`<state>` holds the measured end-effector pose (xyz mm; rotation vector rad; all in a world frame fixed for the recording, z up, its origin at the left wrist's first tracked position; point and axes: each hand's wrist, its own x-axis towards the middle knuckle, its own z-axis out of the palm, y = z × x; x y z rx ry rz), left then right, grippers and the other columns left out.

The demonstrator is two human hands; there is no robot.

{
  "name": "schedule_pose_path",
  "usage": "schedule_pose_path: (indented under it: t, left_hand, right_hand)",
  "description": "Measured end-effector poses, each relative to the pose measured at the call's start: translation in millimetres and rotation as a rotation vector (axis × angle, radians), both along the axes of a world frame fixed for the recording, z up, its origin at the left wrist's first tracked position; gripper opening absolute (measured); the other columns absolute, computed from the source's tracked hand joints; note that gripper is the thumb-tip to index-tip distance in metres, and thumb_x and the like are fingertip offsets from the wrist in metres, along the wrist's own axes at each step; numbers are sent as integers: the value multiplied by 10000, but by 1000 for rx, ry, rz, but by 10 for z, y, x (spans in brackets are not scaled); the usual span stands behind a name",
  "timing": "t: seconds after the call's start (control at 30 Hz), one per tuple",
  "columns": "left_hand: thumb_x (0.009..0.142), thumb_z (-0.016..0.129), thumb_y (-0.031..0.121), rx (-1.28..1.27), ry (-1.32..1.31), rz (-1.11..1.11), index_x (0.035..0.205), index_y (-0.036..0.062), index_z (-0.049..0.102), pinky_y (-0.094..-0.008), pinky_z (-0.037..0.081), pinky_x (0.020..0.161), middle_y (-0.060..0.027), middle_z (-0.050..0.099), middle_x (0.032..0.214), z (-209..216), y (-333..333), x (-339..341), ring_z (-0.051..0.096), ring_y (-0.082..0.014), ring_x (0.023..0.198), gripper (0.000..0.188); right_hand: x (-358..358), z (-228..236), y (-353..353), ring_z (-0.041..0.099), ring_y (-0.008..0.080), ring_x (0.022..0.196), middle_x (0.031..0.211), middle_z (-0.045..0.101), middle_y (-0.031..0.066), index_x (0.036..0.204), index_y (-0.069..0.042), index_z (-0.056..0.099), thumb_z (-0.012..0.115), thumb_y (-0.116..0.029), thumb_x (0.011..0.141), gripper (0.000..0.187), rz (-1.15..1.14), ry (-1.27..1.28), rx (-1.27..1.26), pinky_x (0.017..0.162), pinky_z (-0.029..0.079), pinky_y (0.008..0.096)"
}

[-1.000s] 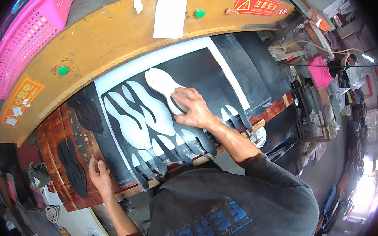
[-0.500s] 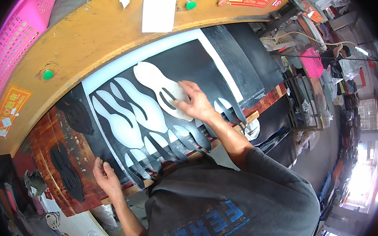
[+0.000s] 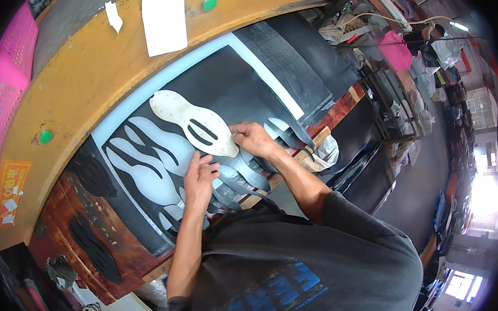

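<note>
A cream, sole-shaped plate with two long slots lies slanted on a black sheet. Its near right edge is pinched by my right hand, fingers bent and closed. My left hand is just below the plate's left edge, fingers apart and holding nothing. Left of the plate, sole-shaped cutouts in the black sheet let the white board underneath show. Dark curved strips of the sheet stretch toward the near edge; my left hand and forearm hide part of them.
A yellow machine beam with green buttons spans the far side. Black cut pieces lie on the worn red-brown surface at left. A pink basket stands far left. Another person is in the background right.
My left hand has moved right and up from the sheet's left edge to beside the plate. My right hand has shifted from the plate's top to its near right edge. The view has shifted.
</note>
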<state>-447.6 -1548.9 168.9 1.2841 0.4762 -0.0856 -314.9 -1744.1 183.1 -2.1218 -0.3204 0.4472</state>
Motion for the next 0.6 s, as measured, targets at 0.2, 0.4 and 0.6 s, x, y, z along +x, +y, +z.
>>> schedule_pose_path:
  t: [0.2,0.4,0.6]
  left_hand:
    - [1095,446,-13,115,18,-40,1710,15,293,-302,595,848,-103,614,1175,-102,-173,122,658,-159,965,634]
    - [1066,441,-51,234,-44,-120,1731,43,255,-296,572,864,-92,621,1195,-153,-162,71,644,-162,989,697]
    - [1081,456,-28,239,-60,-77,1728,10,214,-307,581,851,-107,632,1181,-233,-191,65,662,-172,983,693]
  right_hand:
    - [-40,-15,9,720,318,1058,1122,745,152,1282,-172,810,628,-198,976,357,-9,42,18,950,558,393]
    - [-49,16,13,721,308,1008,1103,742,137,1275,-166,816,647,-194,973,347,-3,24,12,915,560,382]
    - [-45,63,34,685,204,1018,1098,741,108,1262,-43,804,700,-117,984,306,-29,105,80,914,524,321]
